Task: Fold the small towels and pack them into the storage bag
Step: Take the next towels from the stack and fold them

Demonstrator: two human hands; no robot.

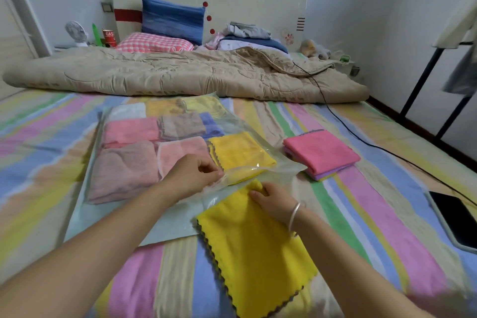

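On the bed, bag (284,168) lies flat on the striped sheet (387,214), mouth facing right and toward us. It's clear plastic and packed with folded towels: white, orange and pale yellow in the far row, pink, brown and blue in the middle, mauve, light pink and 1 bright yellow (240,152) nearest the mouth.

Our left hand (191,175) pinches the top film at the mouth, fingers curled on the plastic, film lifted a little.

Our right hand (273,201) grips the far edge of the loose yellow towel (253,253), thumb and fingers closed on the cloth. That edge sits right at the mouth, just under the lifted film. Rest of the towel lies flat on the sheet toward us, scalloped edges showing, partly over the bag's near corner. Can't tell if any of it is inside. Silver bracelet (296,217) on the right wrist.

Right of the bag, apart from it: small folded stack (322,155), pink on top, purple under.

Far right: dark tablet (454,222) face up, black cable (361,137) running from it over the sheet to the beige quilt (167,72).
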